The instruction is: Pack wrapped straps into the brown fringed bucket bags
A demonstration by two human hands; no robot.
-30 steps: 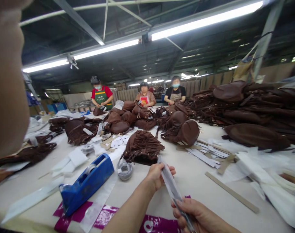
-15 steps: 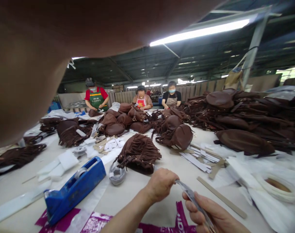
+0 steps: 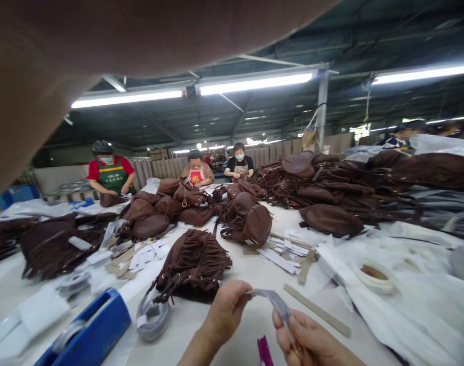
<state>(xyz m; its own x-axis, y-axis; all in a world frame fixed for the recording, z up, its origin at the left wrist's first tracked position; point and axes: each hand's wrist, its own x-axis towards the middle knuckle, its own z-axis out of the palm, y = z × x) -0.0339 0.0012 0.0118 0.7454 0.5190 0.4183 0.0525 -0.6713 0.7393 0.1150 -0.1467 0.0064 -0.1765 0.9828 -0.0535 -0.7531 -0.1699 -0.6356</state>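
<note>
A grey strap (image 3: 274, 301), seemingly wrapped in clear plastic film, bows upward between my two hands. My left hand (image 3: 227, 308) pinches its far end, just in front of a brown fringed bag (image 3: 196, 262). My right hand (image 3: 307, 336) is closed round the lower part, where a bit of gold-coloured metal shows at the fingers. A coiled, plastic-wrapped strap (image 3: 154, 321) lies beside the fringed bag, left of my left hand. The purple strip (image 3: 264, 351) is on the table between my forearms.
A blue tape dispenser (image 3: 90, 330) stands at lower left. Brown bags (image 3: 251, 218) heap up behind, with a larger pile (image 3: 331, 185) at right. Paper strips (image 3: 281, 259), a tan strip (image 3: 316, 309) and a white tape roll (image 3: 375, 277) lie around. Several people work beyond the table.
My view has turned right, so the table's things sit further left. The strap bows in a higher arch between my hands, both of which still grip it.
</note>
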